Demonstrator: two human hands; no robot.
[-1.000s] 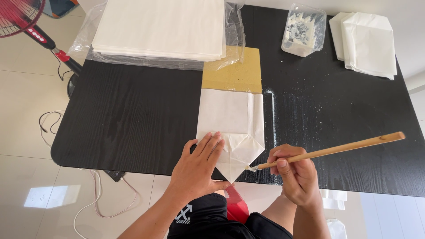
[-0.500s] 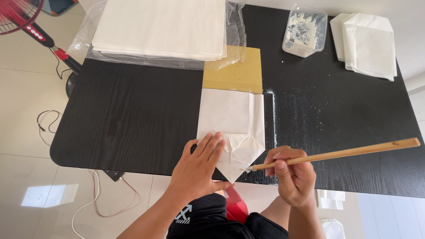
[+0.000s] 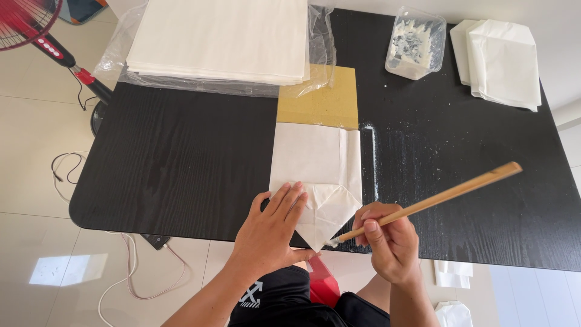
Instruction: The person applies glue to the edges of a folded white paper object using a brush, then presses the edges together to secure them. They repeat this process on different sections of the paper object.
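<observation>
A folded white paper sheet (image 3: 315,163) lies on the black table (image 3: 181,163), its near end folded to a point at the table's front edge. My left hand (image 3: 272,230) lies flat on the paper's lower left fold, pressing it down. My right hand (image 3: 390,239) grips a long wooden stick (image 3: 436,198) like a brush. The stick's pasty tip touches the paper's point. A tan board (image 3: 321,103) sits under the paper's far end.
A stack of white sheets in clear plastic (image 3: 218,39) lies at the back left. A clear tub of white paste (image 3: 414,42) and a pile of folded white bags (image 3: 502,63) sit at the back right. A red fan (image 3: 30,24) stands on the floor, cables beside it.
The stick's far end has swung toward me and to the right, and its tip has slid down along the fold to the paper's point. My left hand has stayed in place.
</observation>
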